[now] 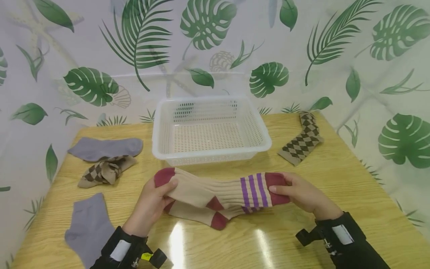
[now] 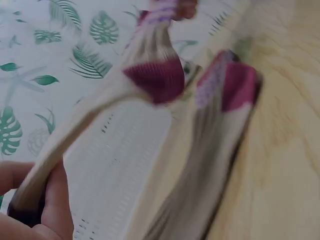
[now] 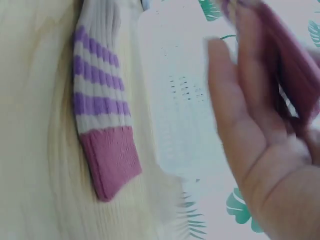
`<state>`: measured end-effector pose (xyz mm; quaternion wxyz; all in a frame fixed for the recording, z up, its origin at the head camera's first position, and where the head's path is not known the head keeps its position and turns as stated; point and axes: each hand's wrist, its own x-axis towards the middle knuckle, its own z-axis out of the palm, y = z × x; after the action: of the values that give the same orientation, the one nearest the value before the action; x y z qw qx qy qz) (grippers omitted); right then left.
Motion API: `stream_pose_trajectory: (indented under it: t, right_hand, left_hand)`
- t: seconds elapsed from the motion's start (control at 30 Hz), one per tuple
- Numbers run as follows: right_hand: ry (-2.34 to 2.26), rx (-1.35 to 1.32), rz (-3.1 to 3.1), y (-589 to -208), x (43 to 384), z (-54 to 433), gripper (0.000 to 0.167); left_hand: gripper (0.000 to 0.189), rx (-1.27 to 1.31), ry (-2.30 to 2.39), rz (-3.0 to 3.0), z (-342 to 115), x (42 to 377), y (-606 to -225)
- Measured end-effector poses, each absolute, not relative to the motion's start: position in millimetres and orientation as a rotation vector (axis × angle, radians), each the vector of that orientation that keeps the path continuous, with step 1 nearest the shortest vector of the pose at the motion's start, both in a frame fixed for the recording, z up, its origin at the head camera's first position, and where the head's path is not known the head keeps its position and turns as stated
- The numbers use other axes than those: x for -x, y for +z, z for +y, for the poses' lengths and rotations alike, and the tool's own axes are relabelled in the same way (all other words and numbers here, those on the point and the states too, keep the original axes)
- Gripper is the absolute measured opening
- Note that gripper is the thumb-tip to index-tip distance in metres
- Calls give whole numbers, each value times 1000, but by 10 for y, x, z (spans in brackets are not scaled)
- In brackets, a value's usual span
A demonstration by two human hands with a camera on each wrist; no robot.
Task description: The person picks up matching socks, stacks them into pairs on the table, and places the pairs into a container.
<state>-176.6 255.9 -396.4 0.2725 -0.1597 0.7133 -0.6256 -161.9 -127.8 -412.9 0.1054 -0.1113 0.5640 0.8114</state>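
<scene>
A beige sock [image 1: 195, 189] with maroon toe, heel and cuff and purple stripes is stretched sideways above the table. My left hand [image 1: 151, 203] pinches its toe end, thumb on top. At the cuff, my right hand [image 1: 307, 194] grips the maroon band between thumb and fingers. Under it lies a matching sock [image 1: 193, 216] on the wood, partly hidden in the head view. The left wrist view shows the held sock [image 2: 152, 82] raised off the table, apart from the lower one [image 2: 212, 130]. In the right wrist view the lower sock's striped cuff [image 3: 105, 100] lies flat.
Behind the hands stands a white plastic basket [image 1: 211, 157]. To the left lie a grey-purple sock [image 1: 107, 148], a crumpled argyle sock [image 1: 105, 172] and another grey-purple sock [image 1: 89, 222]. A second argyle sock [image 1: 300, 144] lies at the right. A leaf-patterned sheet [image 1: 215, 48] hangs behind the table.
</scene>
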Motion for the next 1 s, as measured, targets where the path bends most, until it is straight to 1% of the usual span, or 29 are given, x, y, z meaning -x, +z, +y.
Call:
stream_pose_trajectory:
  t: [0.1, 0.17, 0.23, 0.33, 0.4, 0.57, 0.73, 0.8, 0.87, 1.0]
  right_hand:
    - [-1786, 326, 1865, -3994, 1762, 2546, 29]
    - [-1796, 272, 1832, -4026, 1758, 2528, 25]
    - [-1769, 231, 1822, -4067, 1762, 2504, 29]
    - [-1688, 199, 1881, -4135, 1790, 2466, 41]
    - [-1610, 220, 2000, -4179, 1818, 2436, 45]
    - [-1284, 294, 2429, -4264, 1880, 2366, 39]
    - [-990, 276, 2677, -4342, 1904, 2319, 23]
    - [-935, 260, 2713, -4361, 1905, 2300, 18]
    - [-891, 259, 2746, -4370, 1906, 2283, 18]
    - [-805, 268, 2810, -4361, 1906, 2247, 24]
  left_hand:
    - [48, 297, 2209, 1833, -1344, 1580, -4175]
    - [47, 252, 2085, 1936, -1384, 1558, -4200]
    - [46, 206, 1984, 2017, -1408, 1553, -4226]
    - [44, 144, 1886, 2092, -1414, 1569, -4266]
    - [43, 121, 1863, 2112, -1402, 1590, -4299]
    - [41, 128, 1807, 2127, -1374, 1618, -4380]
    - [41, 145, 1739, 2172, -1372, 1628, -4440]
    - [37, 124, 1647, 2272, -1380, 1634, -4446]
    - [32, 96, 1528, 2367, -1394, 1639, -4437]
    - [24, 31, 1240, 2554, -1419, 1642, -4393]
